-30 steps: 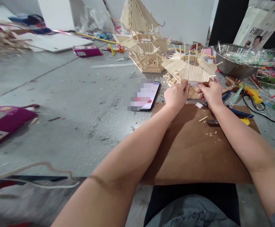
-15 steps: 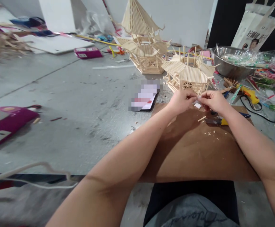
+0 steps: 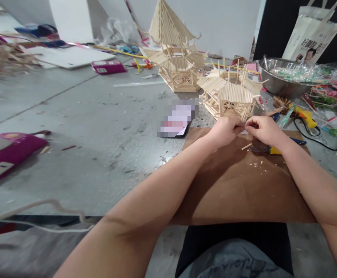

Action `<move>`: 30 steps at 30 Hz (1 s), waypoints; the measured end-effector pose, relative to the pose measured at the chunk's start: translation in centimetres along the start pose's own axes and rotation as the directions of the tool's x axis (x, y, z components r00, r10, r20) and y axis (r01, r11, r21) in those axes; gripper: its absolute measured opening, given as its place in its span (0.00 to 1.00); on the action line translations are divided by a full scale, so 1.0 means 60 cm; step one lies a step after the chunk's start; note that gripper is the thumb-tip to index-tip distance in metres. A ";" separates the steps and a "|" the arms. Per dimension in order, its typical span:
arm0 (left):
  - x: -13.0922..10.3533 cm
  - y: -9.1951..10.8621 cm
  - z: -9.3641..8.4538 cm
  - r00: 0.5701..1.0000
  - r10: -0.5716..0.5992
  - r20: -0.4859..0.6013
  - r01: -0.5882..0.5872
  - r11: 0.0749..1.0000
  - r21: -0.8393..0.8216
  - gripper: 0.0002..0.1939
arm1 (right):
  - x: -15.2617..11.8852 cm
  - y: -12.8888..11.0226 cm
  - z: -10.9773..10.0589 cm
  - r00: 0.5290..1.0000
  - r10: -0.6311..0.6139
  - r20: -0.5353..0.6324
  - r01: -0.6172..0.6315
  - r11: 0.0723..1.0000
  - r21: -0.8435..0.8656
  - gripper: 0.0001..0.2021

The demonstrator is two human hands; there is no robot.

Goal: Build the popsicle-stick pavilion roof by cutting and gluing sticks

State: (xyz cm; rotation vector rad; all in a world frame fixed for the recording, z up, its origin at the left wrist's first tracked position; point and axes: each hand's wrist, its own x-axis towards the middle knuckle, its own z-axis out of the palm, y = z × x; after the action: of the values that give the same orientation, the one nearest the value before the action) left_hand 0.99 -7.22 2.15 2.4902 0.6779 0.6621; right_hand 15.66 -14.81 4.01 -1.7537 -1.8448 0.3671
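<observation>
My left hand (image 3: 228, 129) and my right hand (image 3: 263, 129) meet fingertip to fingertip over the far part of a brown board (image 3: 243, 193). Both are closed in a pinch; whatever sits between the fingers is too small and hidden to name. Just beyond them stands a roofed model built of thin wooden sticks (image 3: 230, 92). Below the hands a short stick piece (image 3: 246, 146) lies on the board. Near the right wrist is a cutter knife with a yellow handle (image 3: 275, 150), partly behind my forearm. Pale wood crumbs (image 3: 259, 166) are scattered there.
A taller stick pagoda (image 3: 175, 58) stands behind, left of the nearer model. A phone (image 3: 176, 119) lies left of the board. To the right are a yellow glue gun (image 3: 305, 116) with black cord and a metal bowl (image 3: 287, 87). A purple power strip (image 3: 14, 154) sits at far left.
Both hands have come slightly nearer to me and lower, still pinching together. The small white piece seen under the fingers is now mostly covered by them.
</observation>
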 end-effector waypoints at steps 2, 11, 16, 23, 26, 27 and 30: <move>0.000 0.000 0.000 1.000 0.009 0.011 -0.009 1.000 0.004 0.09 | 0.000 0.001 -0.001 1.000 0.007 0.022 -0.007 1.000 0.005 0.07; 0.000 0.002 -0.002 1.000 0.004 0.001 -0.004 0.998 -0.063 0.07 | 0.001 0.003 0.002 0.998 0.042 0.043 -0.045 0.996 0.078 0.06; 0.001 0.005 -0.004 0.999 -0.034 0.017 0.035 0.995 -0.092 0.07 | 0.002 0.009 0.001 0.992 0.089 0.087 -0.099 0.989 0.111 0.07; 0.003 0.011 -0.010 0.984 -0.142 0.107 0.150 0.986 -0.071 0.08 | 0.002 0.002 -0.007 0.982 0.134 0.134 -0.139 0.990 0.028 0.06; 0.003 0.012 -0.014 0.953 -0.253 0.168 0.265 0.962 -0.057 0.09 | 0.002 -0.002 -0.034 0.988 0.136 0.074 -0.135 0.991 -0.019 0.08; 0.003 0.013 -0.015 0.938 -0.285 0.197 0.300 0.953 -0.048 0.09 | 0.001 -0.003 -0.046 0.986 0.150 0.075 -0.148 0.988 -0.035 0.08; 0.002 0.014 -0.013 0.897 -0.339 0.284 0.358 0.934 -0.016 0.10 | -0.005 -0.005 -0.079 0.965 0.179 0.193 -0.148 0.975 -0.168 0.08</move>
State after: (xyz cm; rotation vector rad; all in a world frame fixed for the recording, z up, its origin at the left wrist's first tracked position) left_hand 0.94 -7.55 3.24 2.2541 0.9424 0.1930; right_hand 18.10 -15.97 7.96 -2.0484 -1.9189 0.5019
